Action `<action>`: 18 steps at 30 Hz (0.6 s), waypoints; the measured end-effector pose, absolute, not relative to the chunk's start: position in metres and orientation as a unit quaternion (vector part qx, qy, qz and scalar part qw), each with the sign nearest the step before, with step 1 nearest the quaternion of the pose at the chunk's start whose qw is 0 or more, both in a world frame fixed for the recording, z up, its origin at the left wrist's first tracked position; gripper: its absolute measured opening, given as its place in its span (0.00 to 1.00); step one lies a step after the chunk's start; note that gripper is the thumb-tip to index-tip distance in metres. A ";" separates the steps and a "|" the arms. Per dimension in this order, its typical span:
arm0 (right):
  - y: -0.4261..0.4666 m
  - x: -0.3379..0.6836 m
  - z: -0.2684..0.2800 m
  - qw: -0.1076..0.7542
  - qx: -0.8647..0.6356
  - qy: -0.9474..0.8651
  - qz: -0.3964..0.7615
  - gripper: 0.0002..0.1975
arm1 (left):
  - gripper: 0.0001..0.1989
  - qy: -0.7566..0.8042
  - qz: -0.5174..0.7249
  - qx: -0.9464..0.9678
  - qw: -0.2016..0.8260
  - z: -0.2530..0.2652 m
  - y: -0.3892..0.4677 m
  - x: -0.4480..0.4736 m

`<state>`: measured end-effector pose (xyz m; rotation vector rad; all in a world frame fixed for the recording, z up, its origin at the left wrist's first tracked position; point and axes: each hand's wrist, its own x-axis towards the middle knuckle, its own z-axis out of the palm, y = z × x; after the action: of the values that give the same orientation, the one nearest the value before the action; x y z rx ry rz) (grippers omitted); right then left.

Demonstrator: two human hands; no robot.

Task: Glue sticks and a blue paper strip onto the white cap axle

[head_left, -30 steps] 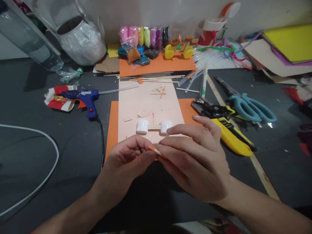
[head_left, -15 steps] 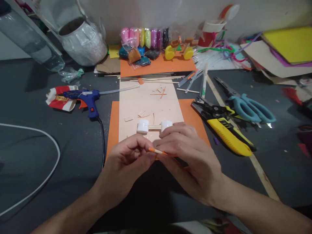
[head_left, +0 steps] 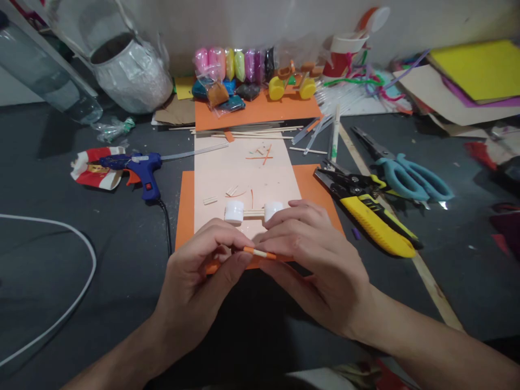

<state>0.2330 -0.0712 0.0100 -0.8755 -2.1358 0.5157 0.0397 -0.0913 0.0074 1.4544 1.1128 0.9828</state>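
Between both hands is a short wooden stick (head_left: 260,253) with an orange wrap at each end and bare wood in the middle. My left hand (head_left: 211,265) pinches its left end between thumb and forefinger. At the other end, the fingertips of my right hand (head_left: 320,260) close around the stick from above, the thumb below. Just beyond the hands lies a pair of white caps (head_left: 234,212) joined by thin sticks (head_left: 253,213); my right fingers partly cover the right cap. Under it is a pale sheet (head_left: 244,173) on orange card (head_left: 184,211).
A blue glue gun (head_left: 146,168) rests at left on a red-white wrapper. Yellow-handled pliers (head_left: 377,227) and teal scissors (head_left: 418,176) lie at right. Behind are clay packets (head_left: 231,65), a small yellow-wheeled model (head_left: 292,84), a silver pot (head_left: 132,73) and several wooden sticks (head_left: 247,134).
The right thumb has eased slightly away from the stick, and more of its right orange end shows. The whole view has shifted a little, with the scene sliding left.
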 end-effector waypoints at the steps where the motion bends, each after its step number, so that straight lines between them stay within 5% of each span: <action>1: -0.071 0.234 0.010 0.379 -0.343 -0.835 0.202 0.04 | 0.04 0.465 0.411 0.597 0.508 0.007 -0.091 0.040; 18: -0.072 0.238 0.012 0.399 -0.353 -0.827 0.181 0.06 | 0.04 0.464 0.428 0.511 0.584 0.005 -0.093 0.040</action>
<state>0.2384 -0.0723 0.0124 -0.8934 -2.0936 0.4578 0.0404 -0.0931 0.0048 1.1918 1.0834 0.9992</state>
